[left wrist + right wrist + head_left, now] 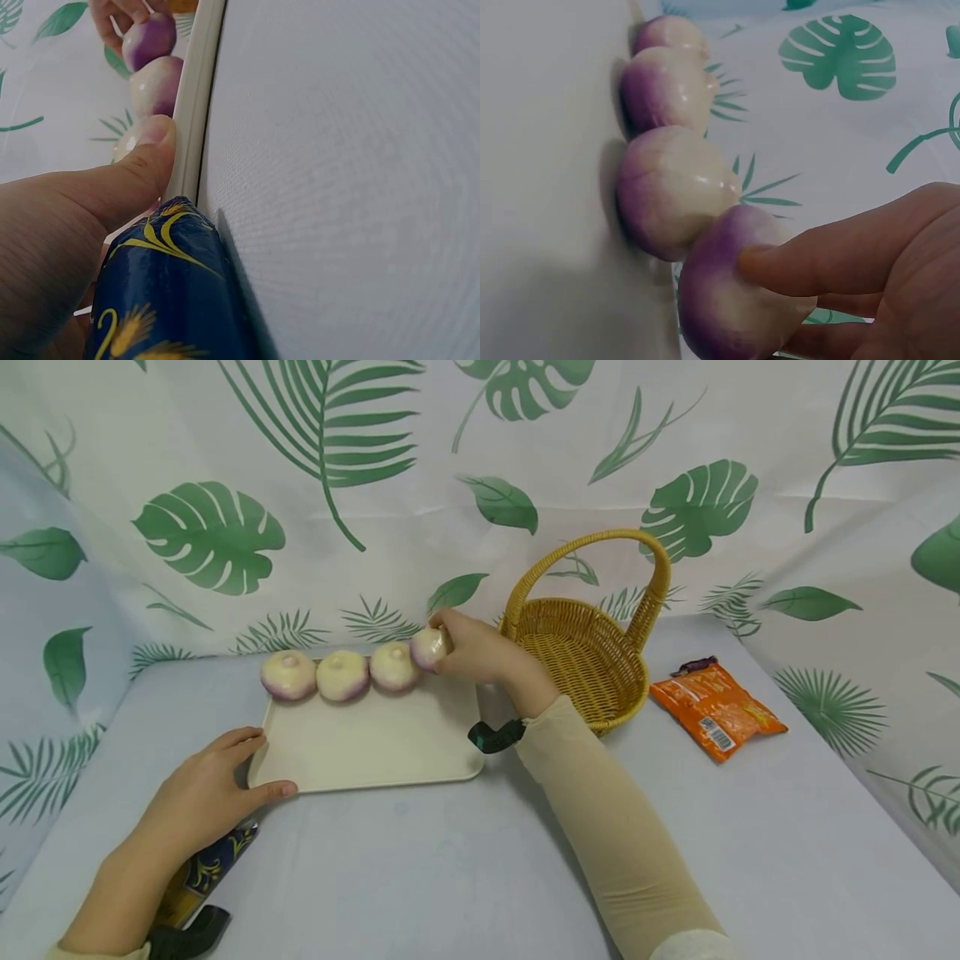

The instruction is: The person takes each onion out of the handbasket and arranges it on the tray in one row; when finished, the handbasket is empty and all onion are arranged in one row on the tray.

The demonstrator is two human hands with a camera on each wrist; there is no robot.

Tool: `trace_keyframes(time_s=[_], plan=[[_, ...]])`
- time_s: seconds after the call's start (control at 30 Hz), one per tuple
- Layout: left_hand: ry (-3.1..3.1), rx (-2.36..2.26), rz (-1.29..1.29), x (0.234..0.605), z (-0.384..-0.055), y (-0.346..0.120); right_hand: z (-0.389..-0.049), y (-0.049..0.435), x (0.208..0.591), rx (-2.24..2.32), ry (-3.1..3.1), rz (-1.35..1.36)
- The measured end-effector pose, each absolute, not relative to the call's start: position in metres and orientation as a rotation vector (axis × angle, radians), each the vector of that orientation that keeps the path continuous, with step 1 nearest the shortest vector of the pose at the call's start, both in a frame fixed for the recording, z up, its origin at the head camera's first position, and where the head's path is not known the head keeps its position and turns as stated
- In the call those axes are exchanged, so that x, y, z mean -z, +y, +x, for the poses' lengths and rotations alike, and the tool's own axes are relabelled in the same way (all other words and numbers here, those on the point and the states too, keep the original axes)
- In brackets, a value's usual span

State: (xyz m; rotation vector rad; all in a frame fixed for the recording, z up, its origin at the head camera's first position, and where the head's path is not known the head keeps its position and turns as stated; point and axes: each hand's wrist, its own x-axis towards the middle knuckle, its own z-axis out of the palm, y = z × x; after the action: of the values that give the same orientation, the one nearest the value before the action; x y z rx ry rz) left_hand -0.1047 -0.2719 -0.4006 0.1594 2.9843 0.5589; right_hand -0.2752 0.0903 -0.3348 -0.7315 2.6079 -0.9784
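Note:
My right hand [476, 647] holds a purple-and-white turnip [731, 289] between thumb and fingers, at the back right of a cream tray [367, 747]. Three more turnips stand in a row along the tray's back edge: a left one [288, 675], a middle one [342, 676] and a right one [394, 667]. The held turnip sits close against the right one and looks tilted. At the tray's front left corner, my left hand [202, 793] grips the rim, its thumb along the front edge and its fingers at the left side.
Behind my right forearm stands a yellow wicker basket [637, 681] with a tall handle. An orange packet [720, 710] lies to its right. Under my left wrist is a dark blue package [169, 285] with yellow wheat patterns. A leaf-print cloth [420, 552] hangs behind the table.

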Motion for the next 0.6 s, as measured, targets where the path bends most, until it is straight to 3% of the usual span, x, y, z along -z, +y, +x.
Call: trace_keyframes(time_s=[0.6], plan=[[2.976, -0.559, 0.150, 0.3986, -0.1051, -0.2704, -0.2736, 0.0850, 0.3445, 0.788, 2.652, -0.640]])
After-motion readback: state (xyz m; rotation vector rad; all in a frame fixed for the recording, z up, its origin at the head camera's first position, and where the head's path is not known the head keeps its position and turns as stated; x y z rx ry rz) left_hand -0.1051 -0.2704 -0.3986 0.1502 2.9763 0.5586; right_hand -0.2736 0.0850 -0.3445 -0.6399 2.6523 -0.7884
